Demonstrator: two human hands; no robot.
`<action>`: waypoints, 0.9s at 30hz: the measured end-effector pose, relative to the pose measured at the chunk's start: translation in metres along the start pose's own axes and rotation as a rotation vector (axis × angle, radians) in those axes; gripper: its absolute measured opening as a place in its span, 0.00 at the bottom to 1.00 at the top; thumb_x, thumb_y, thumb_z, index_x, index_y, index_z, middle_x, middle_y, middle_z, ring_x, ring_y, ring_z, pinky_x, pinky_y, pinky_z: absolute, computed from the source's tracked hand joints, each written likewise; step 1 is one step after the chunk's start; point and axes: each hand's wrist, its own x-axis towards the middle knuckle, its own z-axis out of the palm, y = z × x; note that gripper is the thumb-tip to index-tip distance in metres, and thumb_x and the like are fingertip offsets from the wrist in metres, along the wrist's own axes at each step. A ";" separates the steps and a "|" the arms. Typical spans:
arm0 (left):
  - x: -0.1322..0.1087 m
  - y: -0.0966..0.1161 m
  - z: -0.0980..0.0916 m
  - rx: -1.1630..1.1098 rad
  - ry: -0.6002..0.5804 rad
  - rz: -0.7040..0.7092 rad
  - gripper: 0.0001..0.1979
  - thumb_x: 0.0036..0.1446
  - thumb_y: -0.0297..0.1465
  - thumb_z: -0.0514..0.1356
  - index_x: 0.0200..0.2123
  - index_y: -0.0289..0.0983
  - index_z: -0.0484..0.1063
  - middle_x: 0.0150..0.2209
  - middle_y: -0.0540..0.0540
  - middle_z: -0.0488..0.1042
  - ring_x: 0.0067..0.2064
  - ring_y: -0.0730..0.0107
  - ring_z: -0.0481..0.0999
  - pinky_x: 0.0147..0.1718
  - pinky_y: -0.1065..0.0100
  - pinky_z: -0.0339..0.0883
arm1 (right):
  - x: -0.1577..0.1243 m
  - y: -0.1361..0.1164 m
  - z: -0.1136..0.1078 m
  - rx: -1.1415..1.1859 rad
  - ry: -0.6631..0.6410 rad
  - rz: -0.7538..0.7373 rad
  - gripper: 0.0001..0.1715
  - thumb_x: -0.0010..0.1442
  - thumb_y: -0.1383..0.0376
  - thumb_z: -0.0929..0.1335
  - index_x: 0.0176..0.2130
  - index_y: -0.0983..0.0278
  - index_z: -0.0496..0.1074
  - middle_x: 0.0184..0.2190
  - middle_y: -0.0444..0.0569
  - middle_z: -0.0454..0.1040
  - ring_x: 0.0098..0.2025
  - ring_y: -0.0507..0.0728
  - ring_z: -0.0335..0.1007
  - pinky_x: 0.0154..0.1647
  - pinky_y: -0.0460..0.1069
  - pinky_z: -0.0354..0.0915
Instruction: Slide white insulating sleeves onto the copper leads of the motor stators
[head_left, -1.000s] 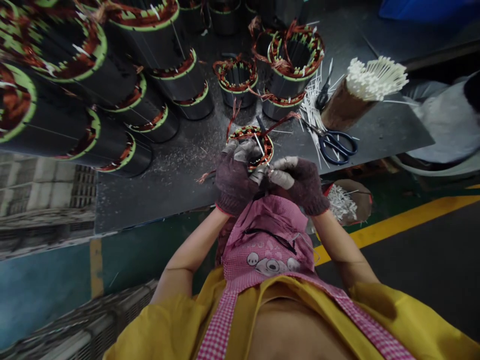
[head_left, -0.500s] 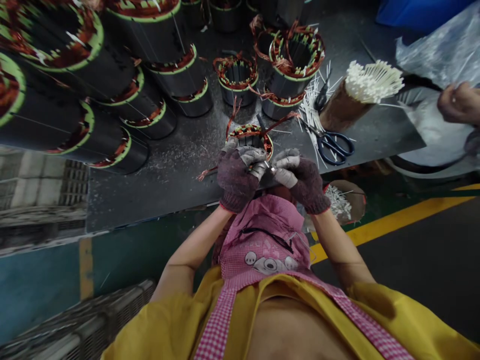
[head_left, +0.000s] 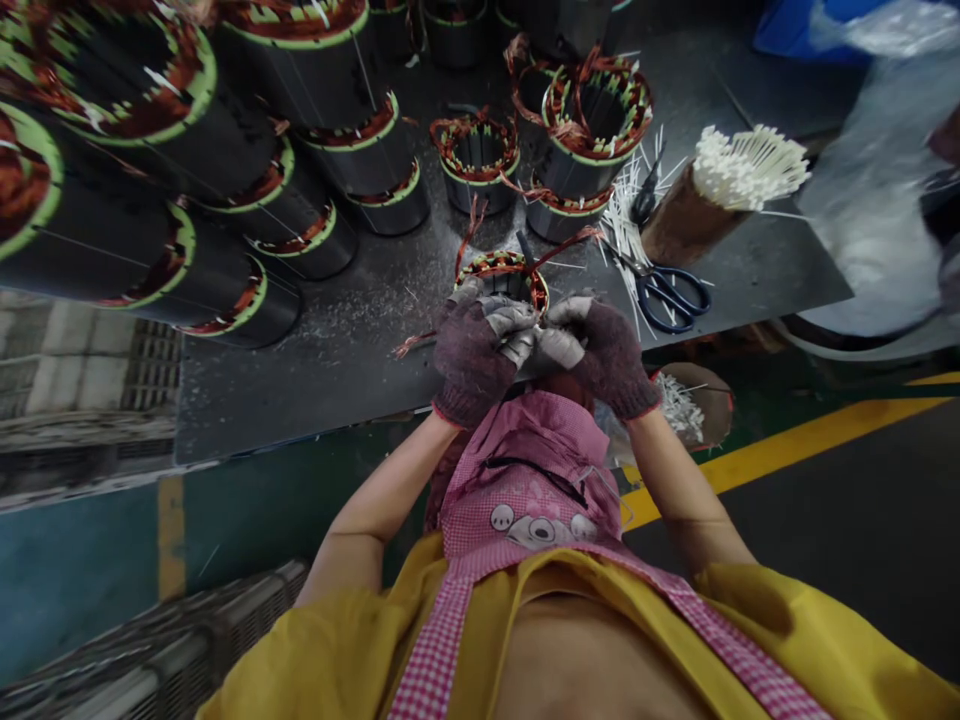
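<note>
A small motor stator [head_left: 538, 288] with copper windings and a pale-green rim stands at the table's front edge, copper leads sticking out of it. My left hand [head_left: 480, 345], in a dark knit glove with grey-taped fingertips, covers its near left side with the fingers pinched together. Opposite it, my right hand [head_left: 600, 350], gloved the same way, closes thumb and fingers at the stator's near right rim. The two sets of fingertips almost meet. Whatever lies between them is too small and covered to make out.
Stacked larger stators [head_left: 337, 150] fill the left; a smaller stator [head_left: 480, 185] stands behind. On the right are blue-handled scissors [head_left: 675, 300], loose white cable ties [head_left: 622, 215] and a brown holder [head_left: 679, 215] full of ties. A clear plastic bag [head_left: 877, 190] is at far right.
My right hand has moved slightly left, its fingertips closer to my left hand's. A pale bit between them is now mostly hidden. At far right the plastic bag has shifted and another person's hand has moved.
</note>
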 end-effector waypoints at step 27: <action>-0.005 0.006 0.024 0.116 -0.026 -0.116 0.22 0.72 0.41 0.64 0.62 0.35 0.73 0.61 0.29 0.80 0.71 0.38 0.75 0.72 0.31 0.67 | 0.011 -0.024 0.017 0.516 0.319 0.132 0.20 0.69 0.44 0.72 0.39 0.56 0.74 0.32 0.48 0.78 0.31 0.59 0.77 0.34 0.56 0.78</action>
